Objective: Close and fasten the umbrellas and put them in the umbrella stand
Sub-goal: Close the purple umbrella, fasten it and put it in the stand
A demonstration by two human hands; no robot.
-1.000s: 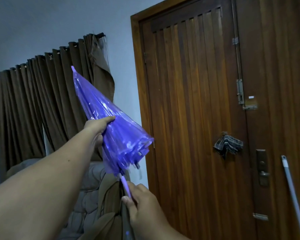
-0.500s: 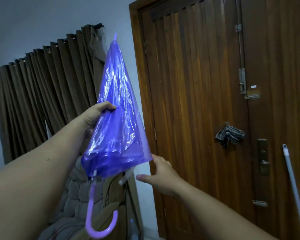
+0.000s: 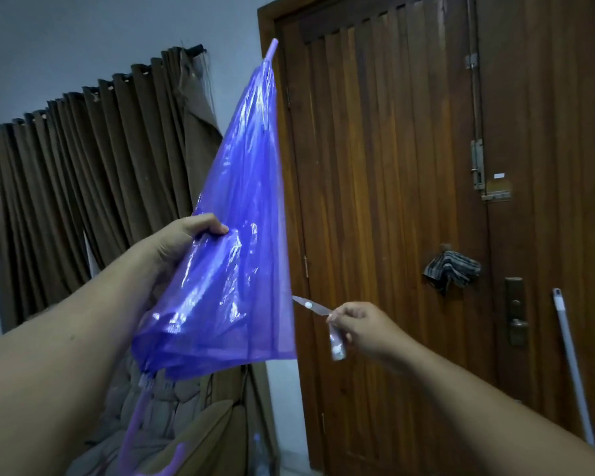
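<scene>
A translucent purple umbrella (image 3: 237,235) is folded and held tip up in front of me, its canopy loose and flared at the bottom. My left hand (image 3: 182,242) grips the canopy around its middle. The purple shaft and hooked handle (image 3: 134,431) hang below. My right hand (image 3: 361,326) pinches the clear fastening strap (image 3: 311,307), with a white snap, pulled out to the right from the canopy's edge. No umbrella stand is in view.
A brown wooden door (image 3: 392,201) fills the right side, with a striped cloth (image 3: 452,267) on its knob and a lock plate (image 3: 516,310). A grey pole (image 3: 571,365) leans at far right. Brown curtains (image 3: 83,159) and padded furniture (image 3: 158,417) are at left.
The umbrella swung from tilted to upright with its tip high. My right hand left the shaft, reached to the canopy's edge and now holds the strap pulled out to the right.
</scene>
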